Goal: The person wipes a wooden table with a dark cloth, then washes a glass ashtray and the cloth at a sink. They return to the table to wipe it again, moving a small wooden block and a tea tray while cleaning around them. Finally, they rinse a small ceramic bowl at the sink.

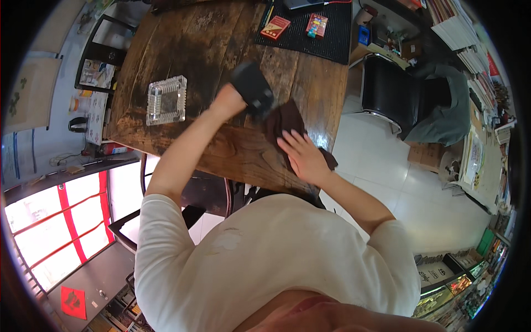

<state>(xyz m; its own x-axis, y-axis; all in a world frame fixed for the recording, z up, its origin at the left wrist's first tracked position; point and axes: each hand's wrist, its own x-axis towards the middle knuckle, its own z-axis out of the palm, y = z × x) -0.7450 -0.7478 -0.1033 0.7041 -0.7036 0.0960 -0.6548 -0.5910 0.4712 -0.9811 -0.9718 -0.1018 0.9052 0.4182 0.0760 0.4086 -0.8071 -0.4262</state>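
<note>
My left hand (228, 99) is closed on a black boxy object (253, 88), held just above a dark wooden table (193, 50). My right hand (301, 155) lies flat with fingers spread on a dark brown cloth (286, 122) that sits on the table near its right edge and hangs a little over it. The black object is right next to the cloth's upper left corner.
A square clear glass ashtray (166, 99) stands left of my hands. A black mat (315, 33) at the far end carries a red box (275, 26) and a multicoloured box (316, 25). A black chair (398, 94) with a green garment stands to the right on white tiles.
</note>
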